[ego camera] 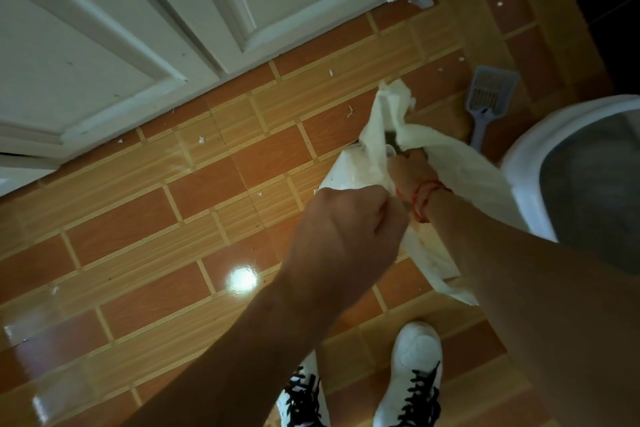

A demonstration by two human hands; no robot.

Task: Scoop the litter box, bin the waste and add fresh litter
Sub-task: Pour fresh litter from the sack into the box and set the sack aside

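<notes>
Bag: pale cream thin plastic bag [370,149], crumpled, held up off the orange-brown tiled floor [173,204] between both hands, in front of the body.
Left grip: left hand [349,229] fisted on the bag's near edge, knuckles up.
Right grip: right hand [412,170], red thread at the wrist, fingertips buried in the folds. Reads as pinching the film, seemingly working the mouth apart.
Scoop: grey-blue slotted plastic litter scoop [491,94] flat on the floor beyond the bag, untouched. Its long axis runs away from the person, handle end nearer, slotted head farther.
Box: white round-rimmed plastic litter box [519,163] holding grey litter [595,184], to the right of the hands, rim just beside the scoop handle.
Key relation: scoop and box both lie right of and beyond the grip; the right hand is nearer to them.
Judgement: bag being readied; scooping looks not yet begun. The next reach is likely the right hand's, onto the handle, with the left holding the bag.
</notes>
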